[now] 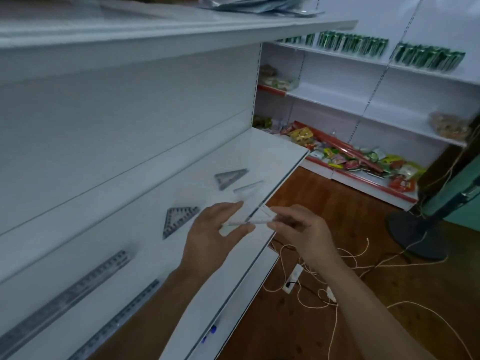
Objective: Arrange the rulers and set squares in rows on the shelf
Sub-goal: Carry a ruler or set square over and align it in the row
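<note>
I see both hands, left hand (pixel 213 237) and right hand (pixel 302 233), fingers pinching a clear set square (pixel 250 218) over the shelf (pixel 145 229) edge, grey set squares (pixel 179 220) at ten o'clock.

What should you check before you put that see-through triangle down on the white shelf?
1. Both hands hold the clear plastic set square: ok, left hand and right hand pinch its ends.
2. Bare space on the white metal shelf ahead: ok.
3. Grey triangular set squares lie in a line to follow: ok.
4. Another clear set square lies near the front edge: ok, stay off it.
5. Long grey rulers out of the way: ok.
6. Markings facing up: cannot tell.
</note>
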`<control>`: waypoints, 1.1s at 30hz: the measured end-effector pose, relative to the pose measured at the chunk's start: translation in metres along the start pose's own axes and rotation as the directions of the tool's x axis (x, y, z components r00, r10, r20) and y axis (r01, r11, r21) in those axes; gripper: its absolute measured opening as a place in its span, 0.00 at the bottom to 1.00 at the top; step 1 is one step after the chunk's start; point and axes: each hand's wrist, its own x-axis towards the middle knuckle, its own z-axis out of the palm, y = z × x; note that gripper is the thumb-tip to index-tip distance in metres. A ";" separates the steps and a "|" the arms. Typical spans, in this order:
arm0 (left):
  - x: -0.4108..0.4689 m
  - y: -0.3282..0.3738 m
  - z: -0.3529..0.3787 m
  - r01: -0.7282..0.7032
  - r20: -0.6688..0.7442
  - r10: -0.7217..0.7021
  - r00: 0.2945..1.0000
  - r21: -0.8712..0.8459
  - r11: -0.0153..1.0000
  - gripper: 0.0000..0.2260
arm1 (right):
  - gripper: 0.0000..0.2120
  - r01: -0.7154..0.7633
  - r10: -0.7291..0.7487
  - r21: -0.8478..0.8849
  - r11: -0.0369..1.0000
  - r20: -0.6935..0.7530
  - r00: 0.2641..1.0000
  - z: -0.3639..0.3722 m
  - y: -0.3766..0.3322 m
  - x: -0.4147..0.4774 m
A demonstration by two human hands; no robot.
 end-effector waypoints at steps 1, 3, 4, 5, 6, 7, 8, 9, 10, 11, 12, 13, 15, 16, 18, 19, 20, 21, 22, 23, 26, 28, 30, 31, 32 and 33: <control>0.008 -0.004 0.003 -0.031 -0.035 0.031 0.999 -0.003 1.000 0.22 | 0.13 0.011 -0.011 0.003 1.000 0.017 1.000 0.000 0.005 0.012; 0.023 -0.015 0.011 -0.115 -0.121 0.131 0.984 0.133 0.984 0.20 | 0.12 0.023 -0.021 -0.034 0.999 0.062 0.998 -0.003 0.017 0.039; 0.031 -0.020 0.015 -0.144 -0.163 0.186 0.969 0.241 0.960 0.19 | 0.12 0.044 -0.038 -0.063 0.997 0.094 0.995 -0.005 0.023 0.053; 0.038 -0.026 0.019 -0.153 -0.194 0.224 0.955 0.325 0.933 0.19 | 0.12 0.074 -0.064 -0.081 0.994 0.129 0.990 -0.007 0.030 0.067; 0.045 -0.030 0.023 -0.142 -0.216 0.236 0.947 0.379 0.914 0.19 | 0.12 0.105 -0.090 -0.086 0.991 0.163 0.982 -0.010 0.036 0.081; 0.052 -0.034 0.028 -0.117 -0.237 0.230 0.944 0.411 0.904 0.20 | 0.12 0.138 -0.118 -0.094 0.986 0.193 0.974 -0.012 0.042 0.095; 0.059 -0.038 0.034 -0.085 -0.256 0.212 0.943 0.432 0.898 0.20 | 0.13 0.177 -0.150 -0.109 0.978 0.218 0.964 -0.015 0.049 0.109; 0.066 -0.041 0.041 -0.049 -0.274 0.188 0.943 0.447 0.893 0.20 | 0.13 0.217 -0.182 -0.123 0.969 0.246 0.952 -0.018 0.056 0.123; 0.072 -0.043 0.048 -0.011 -0.291 0.164 0.943 0.465 0.885 0.19 | 0.14 0.247 -0.205 -0.124 0.961 0.278 0.938 -0.021 0.063 0.137; 0.079 -0.044 0.056 0.031 -0.310 0.137 0.941 0.483 0.875 0.19 | 0.14 0.262 -0.215 -0.116 0.958 0.313 0.925 -0.024 0.071 0.151; 0.084 -0.044 0.065 0.084 -0.332 0.100 0.938 0.496 0.864 0.19 | 0.14 0.266 -0.214 -0.105 0.958 0.353 0.911 -0.028 0.078 0.165; 0.089 -0.044 0.075 0.142 -0.355 0.053 0.933 0.502 0.853 0.19 | 0.14 0.270 -0.212 -0.098 0.958 0.392 0.895 -0.032 0.085 0.178; 0.096 -0.043 0.095 0.247 -0.397 -0.031 0.917 0.507 0.826 0.19 | 0.13 0.301 -0.230 -0.085 0.950 0.462 0.857 -0.039 0.100 0.201; 0.098 -0.043 0.104 0.288 -0.414 -0.061 0.908 0.513 0.808 0.19 | 0.13 0.315 -0.239 -0.078 0.946 0.492 0.837 -0.042 0.108 0.211; 0.102 -0.044 0.120 0.356 -0.444 -0.106 0.890 0.530 0.770 0.20 | 0.14 0.337 -0.246 -0.070 0.939 0.549 0.799 -0.045 0.123 0.227; 0.103 -0.044 0.128 0.390 -0.463 -0.125 0.877 0.536 0.749 0.20 | 0.14 0.347 -0.250 -0.062 0.936 0.578 0.777 -0.047 0.130 0.234; 0.103 -0.044 0.136 0.423 -0.481 -0.145 0.864 0.540 0.728 0.19 | 0.14 0.357 -0.255 -0.050 0.933 0.606 0.753 -0.047 0.136 0.240; 0.104 -0.043 0.143 0.452 -0.496 -0.164 0.853 0.542 0.708 0.19 | 0.14 0.370 -0.264 -0.039 0.928 0.630 0.730 -0.048 0.140 0.245; 0.104 -0.043 0.149 0.475 -0.506 -0.180 0.843 0.545 0.691 0.20 | 0.14 0.388 -0.278 -0.028 0.921 0.649 0.708 -0.048 0.144 0.250; 0.104 -0.043 0.153 0.496 -0.515 -0.195 0.835 0.549 0.673 0.20 | 0.14 0.407 -0.293 -0.018 0.913 0.665 0.687 -0.047 0.146 0.254; 0.105 -0.044 0.160 0.551 -0.539 -0.231 0.810 0.563 0.616 0.20 | 0.14 0.450 -0.334 0.012 0.893 0.690 0.643 -0.043 0.150 0.265; 0.105 -0.045 0.161 0.571 -0.559 -0.232 0.796 0.566 0.595 0.20 | 0.14 0.464 -0.347 0.027 0.886 0.701 0.623 -0.040 0.152 0.268; 0.104 -0.046 0.162 0.576 -0.577 -0.218 0.787 0.562 0.593 0.20 | 0.14 0.471 -0.359 0.039 0.881 0.705 0.612 -0.038 0.153 0.270; 0.104 -0.046 0.162 0.580 -0.585 -0.215 0.782 0.559 0.592 0.20 | 0.14 0.471 -0.363 0.045 0.881 0.702 0.613 -0.037 0.154 0.271; 0.105 -0.047 0.163 0.586 -0.593 -0.214 0.777 0.555 0.591 0.20 | 0.14 0.469 -0.366 0.049 0.882 0.697 0.616 -0.036 0.154 0.272; 0.106 -0.047 0.163 0.590 -0.599 -0.213 0.772 0.551 0.590 0.20 | 0.14 0.470 -0.370 0.051 0.881 0.694 0.618 -0.035 0.154 0.272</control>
